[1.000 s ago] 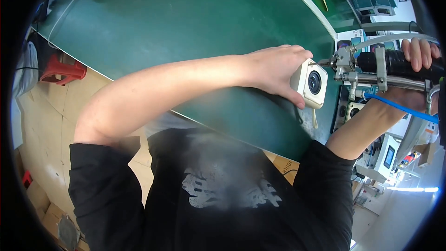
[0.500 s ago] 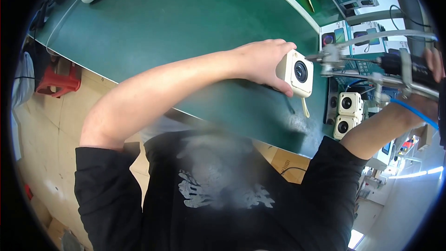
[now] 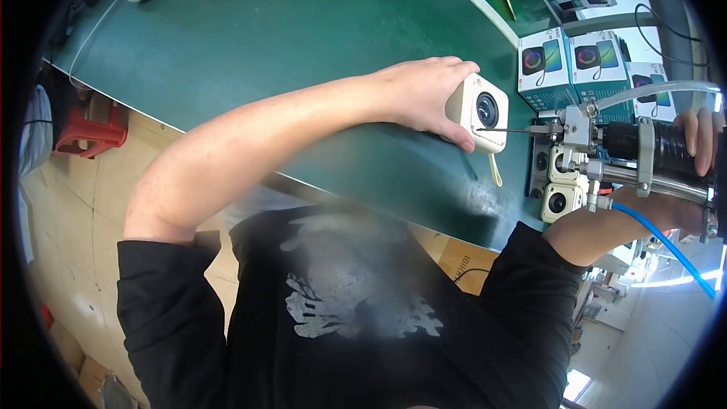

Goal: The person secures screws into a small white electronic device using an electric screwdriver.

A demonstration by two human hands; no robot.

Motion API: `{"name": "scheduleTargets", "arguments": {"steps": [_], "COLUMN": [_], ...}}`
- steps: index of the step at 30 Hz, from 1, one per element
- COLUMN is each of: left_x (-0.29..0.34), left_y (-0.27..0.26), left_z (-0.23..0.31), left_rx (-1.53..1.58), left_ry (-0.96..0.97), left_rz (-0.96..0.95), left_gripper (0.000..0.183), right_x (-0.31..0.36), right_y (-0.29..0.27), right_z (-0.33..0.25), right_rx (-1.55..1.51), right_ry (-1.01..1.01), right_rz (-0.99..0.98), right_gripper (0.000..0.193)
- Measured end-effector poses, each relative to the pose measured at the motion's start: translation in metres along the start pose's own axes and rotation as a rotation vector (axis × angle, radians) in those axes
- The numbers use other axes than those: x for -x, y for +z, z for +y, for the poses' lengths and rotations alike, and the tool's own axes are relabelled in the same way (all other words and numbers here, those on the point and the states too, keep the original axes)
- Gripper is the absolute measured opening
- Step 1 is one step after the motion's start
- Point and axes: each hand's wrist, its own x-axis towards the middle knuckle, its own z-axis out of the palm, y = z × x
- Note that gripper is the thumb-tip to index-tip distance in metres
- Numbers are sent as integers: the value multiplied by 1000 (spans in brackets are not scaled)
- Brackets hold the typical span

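Observation:
My left hand [image 3: 432, 97] grips a small cream cube-shaped speaker [image 3: 494, 91] from its left side, thumb below and fingers over the top. The speaker's round black driver faces right and up, and a cream strap [image 3: 495, 170] hangs from its bottom. At the right edge, the fingers of my right hand [image 3: 700, 138] wrap round the black body of a powered screwdriver [image 3: 622, 141]. Its long thin bit reaches left across the speaker's front, with the tip at the lower left corner of that face. Part of my right hand is hidden behind the tool.
Two more cream speakers [image 3: 557, 202] stand beyond the screwdriver, partly covered by it. Several printed boxes [image 3: 547, 97] line the table's right side. A blue hose [image 3: 659, 227] and a clear tube [image 3: 644, 92] run from the tool. The green table [image 3: 303, 30] extends left.
The screwdriver has swung down toward me. Its tip has gone from the speaker's upper right edge to the lower left corner of its face. My left hand and the speaker have barely shifted.

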Motion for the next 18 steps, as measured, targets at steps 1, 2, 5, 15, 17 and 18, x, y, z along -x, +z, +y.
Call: {"name": "scheduleTargets", "arguments": {"steps": [1, 2, 5, 15, 17, 18], "left_x": [0, 0, -1, 5, 5, 5], "left_y": [0, 1, 2, 6, 6, 6], "left_z": [0, 0, 0, -2, 1, 3], "left_rx": [3, 5, 7, 5, 11, 17], "left_ry": [2, 4, 14, 62, 73, 70], "left_rz": [0, 0, 6, 71, 54, 52], "left_gripper": [100, 100, 101, 97, 95, 95], "right_x": [2, 3, 7, 21, 14, 6], "right_y": [-1, -2, -3, -30, -43, -48], "right_z": [1, 2, 6, 31, 40, 39], "right_rx": [0, 27, 62, -309, -711, -708], "right_ry": [1, -10, -19, 285, 364, 370], "right_rz": [1, -8, -27, -525, -779, -777], "right_gripper": [70, 71, 71, 67, 68, 68]}}
